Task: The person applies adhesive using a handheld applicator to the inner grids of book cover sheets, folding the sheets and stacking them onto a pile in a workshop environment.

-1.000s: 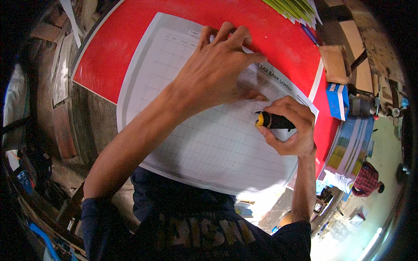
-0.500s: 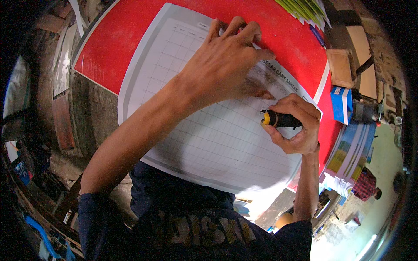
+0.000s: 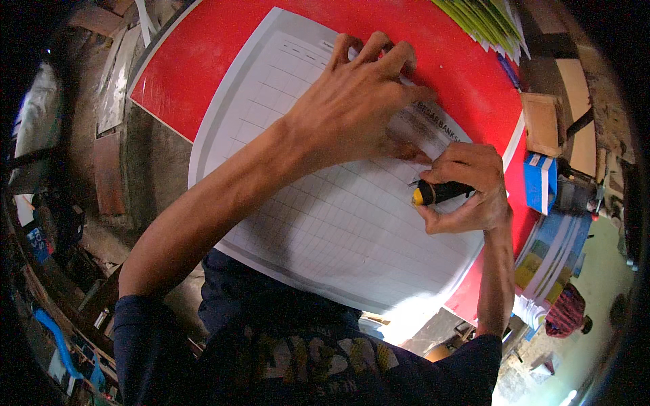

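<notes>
A large white printed sheet (image 3: 325,223) with a ruled grid and a grey border lies over the red tabletop, its near part hanging toward my lap. My left hand (image 3: 365,101) rests palm down across its far part. The fingers are bent and spread at the far edge, and the thumb points toward my right hand. In my right hand (image 3: 474,183), thumb and fingers close around a short black hand tool (image 3: 443,193) with a yellow end and a thin dark tip. That tip is just above the sheet, near my left thumb; contact cannot be made out.
A stack of green-edged papers (image 3: 484,24) and a blue pen (image 3: 508,71) lie at the table's far right. Beyond its right edge are a wooden box (image 3: 542,122) and a blue-and-white box (image 3: 540,183). A person in a red checked shirt (image 3: 565,311) is farther right.
The tool in my right hand has shifted slightly right along with the hand. My left hand keeps its place on the sheet. The whole view has moved a little.
</notes>
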The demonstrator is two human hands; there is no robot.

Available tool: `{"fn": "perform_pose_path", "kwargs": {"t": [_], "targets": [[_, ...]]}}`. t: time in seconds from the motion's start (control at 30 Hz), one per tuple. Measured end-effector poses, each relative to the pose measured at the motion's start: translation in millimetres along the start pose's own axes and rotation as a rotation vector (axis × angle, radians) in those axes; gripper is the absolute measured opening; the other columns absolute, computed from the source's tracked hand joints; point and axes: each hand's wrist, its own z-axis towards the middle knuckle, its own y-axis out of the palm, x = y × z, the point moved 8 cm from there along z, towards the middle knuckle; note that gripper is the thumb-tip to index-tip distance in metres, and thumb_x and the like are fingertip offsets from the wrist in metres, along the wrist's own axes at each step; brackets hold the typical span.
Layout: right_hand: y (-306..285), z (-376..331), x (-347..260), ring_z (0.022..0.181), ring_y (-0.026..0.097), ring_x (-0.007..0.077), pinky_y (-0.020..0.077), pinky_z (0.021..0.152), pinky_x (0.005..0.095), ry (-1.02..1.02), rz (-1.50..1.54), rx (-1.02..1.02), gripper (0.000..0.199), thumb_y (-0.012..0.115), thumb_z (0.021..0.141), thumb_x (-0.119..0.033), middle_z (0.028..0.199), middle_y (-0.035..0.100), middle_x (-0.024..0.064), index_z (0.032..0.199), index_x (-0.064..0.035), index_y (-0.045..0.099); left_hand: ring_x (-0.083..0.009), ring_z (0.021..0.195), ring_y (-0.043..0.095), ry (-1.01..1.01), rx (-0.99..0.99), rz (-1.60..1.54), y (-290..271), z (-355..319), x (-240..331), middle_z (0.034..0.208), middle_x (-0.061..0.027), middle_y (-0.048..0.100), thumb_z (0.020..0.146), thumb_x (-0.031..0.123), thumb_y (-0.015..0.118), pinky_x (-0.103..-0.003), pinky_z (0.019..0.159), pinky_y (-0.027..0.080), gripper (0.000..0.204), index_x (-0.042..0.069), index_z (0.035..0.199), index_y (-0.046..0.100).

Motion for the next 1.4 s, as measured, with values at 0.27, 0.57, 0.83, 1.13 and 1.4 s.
{"fn": "perform_pose_path", "kwargs": {"t": [0.27, 0.57, 0.83, 1.13, 1.4], "targets": [[0, 15, 0, 0.053, 0.058, 0.022, 0.0429, 0.048, 0.0325, -0.101, 0.021, -0.084, 0.036, 0.084, 0.042, -0.015, 0.063, 0.056, 0.0047, 0.073, -0.0096, 0.067, -0.0269, 0.123, 0.048, -0.011, -0.005, -0.02, -3, -1, -2, 0.12, -0.0049, 0.057, 0.061, 0.053, 0.09, -0.053, 0.102, 0.037, 0.068, 0.025, 0.12, 0.077], [-8, -15, 16, 0.057, 0.063, 0.0203, 0.0485, 0.057, 0.0304, 0.06, 0.161, 0.147, 0.034, 0.085, 0.046, -0.015, 0.069, 0.066, 0.0043, 0.076, -0.0089, 0.07, -0.03, 0.126, 0.047, -0.001, 0.021, -0.043, -3, 1, 3, 0.124, -0.0069, 0.057, 0.06, 0.051, 0.092, -0.055, 0.104, 0.037, 0.069, 0.023, 0.121, 0.076], [-3, -12, -2, 0.061, 0.065, 0.0206, 0.0503, 0.059, 0.0301, 0.027, 0.006, 0.168, 0.035, 0.085, 0.048, -0.01, 0.069, 0.067, 0.006, 0.079, -0.0057, 0.071, -0.0304, 0.127, 0.048, 0.001, 0.046, -0.027, -6, -2, 0, 0.125, -0.0074, 0.058, 0.06, 0.049, 0.092, -0.057, 0.106, 0.035, 0.07, 0.023, 0.122, 0.076], [-3, -13, -1, 0.061, 0.067, 0.0209, 0.051, 0.057, 0.0301, 0.02, -0.019, 0.126, 0.035, 0.085, 0.048, -0.01, 0.069, 0.068, 0.006, 0.079, -0.0045, 0.072, -0.0361, 0.137, 0.037, -0.154, -0.501, -0.122, -14, 11, 7, 0.14, -0.0138, 0.043, 0.085, 0.056, 0.078, -0.072, 0.116, 0.021, 0.076, 0.018, 0.147, 0.058], [-2, -10, -4, 0.061, 0.065, 0.0217, 0.0508, 0.055, 0.0313, 0.031, -0.013, 0.099, 0.033, 0.087, 0.053, -0.012, 0.069, 0.066, 0.0067, 0.08, -0.0063, 0.07, -0.034, 0.135, 0.037, -0.138, -0.478, -0.092, -18, 11, 11, 0.139, -0.0138, 0.044, 0.084, 0.054, 0.08, -0.07, 0.114, 0.024, 0.075, 0.019, 0.147, 0.059]]}}
